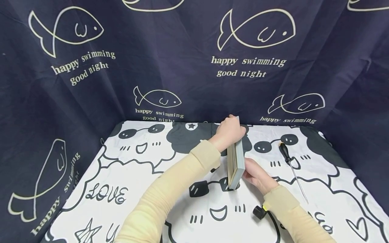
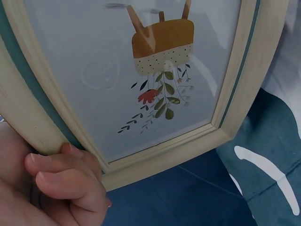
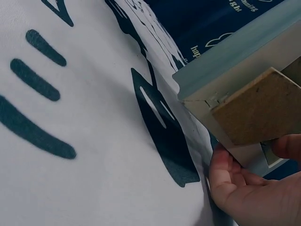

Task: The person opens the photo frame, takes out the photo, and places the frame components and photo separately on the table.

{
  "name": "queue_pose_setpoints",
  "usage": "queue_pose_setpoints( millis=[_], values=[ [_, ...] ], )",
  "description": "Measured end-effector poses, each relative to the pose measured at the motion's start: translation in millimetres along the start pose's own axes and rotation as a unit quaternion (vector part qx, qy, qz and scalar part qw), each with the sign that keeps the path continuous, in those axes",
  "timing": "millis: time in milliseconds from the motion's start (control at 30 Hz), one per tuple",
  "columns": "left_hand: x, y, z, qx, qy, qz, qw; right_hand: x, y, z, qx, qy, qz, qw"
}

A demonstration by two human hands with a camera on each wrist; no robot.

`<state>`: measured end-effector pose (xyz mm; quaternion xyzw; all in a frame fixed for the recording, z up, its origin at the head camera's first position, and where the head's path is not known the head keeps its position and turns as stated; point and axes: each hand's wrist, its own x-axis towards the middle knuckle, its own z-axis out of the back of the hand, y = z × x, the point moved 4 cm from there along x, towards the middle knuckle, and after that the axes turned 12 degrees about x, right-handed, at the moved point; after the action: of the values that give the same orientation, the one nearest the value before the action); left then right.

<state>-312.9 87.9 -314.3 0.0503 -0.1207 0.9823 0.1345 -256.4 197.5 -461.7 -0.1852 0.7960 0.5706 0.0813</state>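
Observation:
A picture frame (image 1: 239, 165) stands on edge over the table, its narrow side toward me. My left hand (image 1: 230, 131) grips its far upper end. In the left wrist view, the fingers of the left hand (image 2: 70, 183) curl at one corner of the cream frame (image 2: 174, 163) with a green stripe; its potted-flower print appears upside down. My right hand (image 1: 258, 175) holds the frame low on the right. The right wrist view shows a brown board (image 3: 258, 110) in the frame's back, the right hand's (image 3: 254, 200) thumb at the board's edge and its fingers against the frame's side.
To the right, a screwdriver (image 1: 285, 153) with a black handle lies on the cartoon-printed tablecloth (image 1: 136, 189). A small black device (image 1: 259, 212) sits beside the right cuff. Behind the table hangs a dark blue curtain (image 1: 194, 60) printed with fish.

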Motion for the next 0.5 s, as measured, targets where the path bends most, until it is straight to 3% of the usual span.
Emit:
queue_pose_setpoints(
  millis=[233,500],
  values=[
    [1.1,3.7,-0.1,-0.007,0.005,0.004,1.0000,-0.1,2,1,0.015,0.013,0.010,0.9997],
    [-1.3,11.3,3.2,-0.023,-0.015,-0.013,0.9995,-1.6,7,1,0.029,0.043,0.008,0.9986]
  ],
)
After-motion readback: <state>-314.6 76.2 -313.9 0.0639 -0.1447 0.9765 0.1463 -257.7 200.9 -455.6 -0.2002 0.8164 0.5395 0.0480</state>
